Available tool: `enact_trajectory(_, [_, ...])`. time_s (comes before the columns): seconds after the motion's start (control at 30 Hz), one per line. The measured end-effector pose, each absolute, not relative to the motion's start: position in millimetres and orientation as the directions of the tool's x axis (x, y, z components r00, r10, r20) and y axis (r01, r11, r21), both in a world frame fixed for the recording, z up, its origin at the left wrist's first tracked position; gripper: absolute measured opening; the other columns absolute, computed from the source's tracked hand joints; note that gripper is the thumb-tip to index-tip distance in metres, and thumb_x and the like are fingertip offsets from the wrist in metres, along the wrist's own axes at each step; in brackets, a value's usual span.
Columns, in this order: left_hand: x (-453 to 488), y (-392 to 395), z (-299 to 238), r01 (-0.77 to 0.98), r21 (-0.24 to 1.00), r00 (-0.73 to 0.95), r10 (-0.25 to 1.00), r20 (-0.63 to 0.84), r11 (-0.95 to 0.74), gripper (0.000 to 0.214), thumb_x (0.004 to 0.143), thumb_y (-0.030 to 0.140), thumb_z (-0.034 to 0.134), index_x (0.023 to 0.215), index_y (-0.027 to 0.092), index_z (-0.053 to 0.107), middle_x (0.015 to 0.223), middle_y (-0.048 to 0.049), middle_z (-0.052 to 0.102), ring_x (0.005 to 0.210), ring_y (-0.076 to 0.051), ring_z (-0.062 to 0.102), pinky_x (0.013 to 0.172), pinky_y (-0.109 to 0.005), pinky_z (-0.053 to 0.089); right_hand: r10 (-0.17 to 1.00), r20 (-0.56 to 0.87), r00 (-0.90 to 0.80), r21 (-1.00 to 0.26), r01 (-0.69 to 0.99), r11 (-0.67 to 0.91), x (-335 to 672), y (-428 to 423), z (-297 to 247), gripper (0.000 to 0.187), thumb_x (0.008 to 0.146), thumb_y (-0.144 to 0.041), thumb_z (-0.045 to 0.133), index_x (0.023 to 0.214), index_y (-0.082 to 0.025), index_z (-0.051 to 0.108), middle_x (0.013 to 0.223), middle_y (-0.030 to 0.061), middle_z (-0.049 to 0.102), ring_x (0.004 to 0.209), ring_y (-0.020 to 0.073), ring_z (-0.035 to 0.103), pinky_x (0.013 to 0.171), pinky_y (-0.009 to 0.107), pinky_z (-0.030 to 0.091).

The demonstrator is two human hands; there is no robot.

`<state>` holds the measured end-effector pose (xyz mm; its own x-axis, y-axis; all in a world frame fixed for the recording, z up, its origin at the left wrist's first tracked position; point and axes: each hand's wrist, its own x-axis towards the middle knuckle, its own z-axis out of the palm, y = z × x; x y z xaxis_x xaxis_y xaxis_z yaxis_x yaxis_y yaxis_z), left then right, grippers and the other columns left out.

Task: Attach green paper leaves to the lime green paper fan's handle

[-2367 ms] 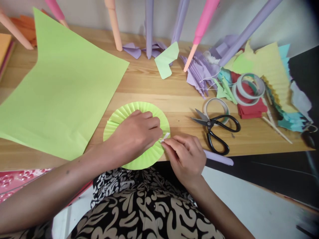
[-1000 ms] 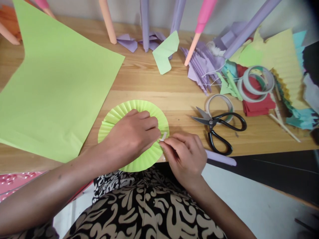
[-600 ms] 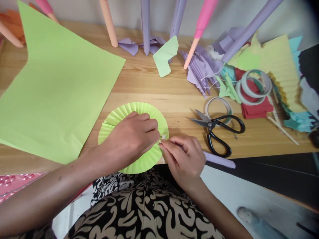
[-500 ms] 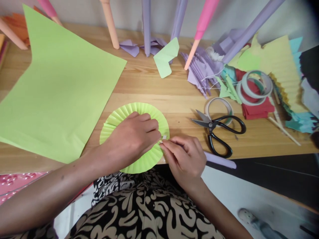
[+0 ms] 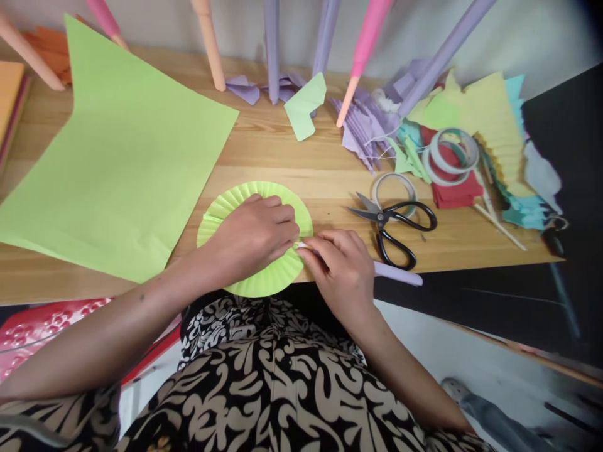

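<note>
A round, pleated lime-green paper fan [image 5: 226,213] lies flat near the table's front edge. My left hand [image 5: 259,229] rests over its middle, fingers curled, and pinches at its right rim; what lies inside the pinch is mostly hidden. Close against those fingertips, my right hand [image 5: 346,267] is closed around a thin purple paper stick [image 5: 400,274], whose far end sticks out to the right. A small white bit shows where the fingertips of both hands meet. Black-handled scissors [image 5: 380,216] lie partly open to the right, over a tape roll [image 5: 375,188].
At left spreads a large green paper sheet [image 5: 127,157]. More tape rolls [image 5: 455,150], a folded red paper [image 5: 456,193] and purple pleated scraps [image 5: 355,138] crowd the right. Several paper sticks [image 5: 272,56] lean on the wall, near a pale green cutout [image 5: 304,107].
The camera view has shifted, so the table's contents sit differently in the picture. The white bit at the fan's rim shows less between my fingertips. Both hands keep their hold.
</note>
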<state>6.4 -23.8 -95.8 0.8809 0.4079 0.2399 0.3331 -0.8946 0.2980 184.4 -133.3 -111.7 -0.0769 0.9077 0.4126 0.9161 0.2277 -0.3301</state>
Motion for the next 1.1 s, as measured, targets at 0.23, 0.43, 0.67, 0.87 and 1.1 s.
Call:
enact_trajectory(0.23, [5,-20,-99,0.298,0.336,0.893,0.385,0.232,-0.894,0.023,0.098,0.023,0.054,0.081,0.016,0.068,0.082,-0.0066,0.065,0.079,-0.021,0.055,0.073,-0.035,0.038,0.956,0.272,-0.112,-0.299,0.934,0.195,183,-129,-111,0.03,0.103,-0.037,0.052,0.097,-0.019,0.074,0.099,0.0096,0.072,0.093,0.0246,0.061,0.081,0.038,0.046])
enact_trajectory(0.43, [9,-21,-93,0.35,0.288,0.9,0.405,0.16,-0.891,0.014,0.093,0.021,0.057,0.087,0.016,0.068,0.086,-0.0075,0.069,0.082,-0.023,0.059,0.075,-0.034,0.04,0.933,0.32,-0.163,-0.376,0.882,0.283,224,-145,-73,0.051,0.103,-0.048,0.047,0.146,-0.02,0.053,0.135,0.0116,0.067,0.123,0.0285,0.06,0.102,0.043,0.046])
enact_trajectory(0.67, [5,-23,-85,0.466,0.413,0.837,0.541,0.082,-0.783,0.027,0.085,0.021,0.064,0.111,0.017,0.065,0.096,-0.0075,0.071,0.092,-0.024,0.064,0.082,-0.036,0.046,0.94,0.2,-0.277,-0.067,0.953,0.295,256,-181,-80,0.041,0.099,-0.038,0.058,0.133,-0.015,0.063,0.121,0.0132,0.073,0.107,0.0309,0.065,0.093,0.046,0.046])
enact_trajectory(0.87, [-33,-32,-43,0.284,0.667,0.621,0.662,0.419,-0.689,0.022,0.091,0.025,0.063,0.112,0.021,0.068,0.108,-0.0051,0.073,0.095,-0.018,0.067,0.087,-0.035,0.052,0.95,0.269,-0.159,-0.215,0.952,0.22,247,-188,-97,0.03,0.099,-0.026,0.056,0.125,-0.018,0.068,0.106,0.0112,0.074,0.099,0.0287,0.066,0.088,0.044,0.048])
enact_trajectory(1.1, [-61,-42,-23,0.023,0.775,-0.169,0.761,0.626,-0.632,0.014,0.088,0.021,0.07,0.1,0.027,0.072,0.091,0.0037,0.07,0.087,-0.014,0.064,0.087,-0.037,0.049,0.964,-0.142,0.226,-0.976,0.133,-0.175,240,-167,-74,0.034,0.085,-0.044,0.07,0.112,-0.024,0.072,0.091,0.0041,0.07,0.069,0.0162,0.059,0.055,0.028,0.048])
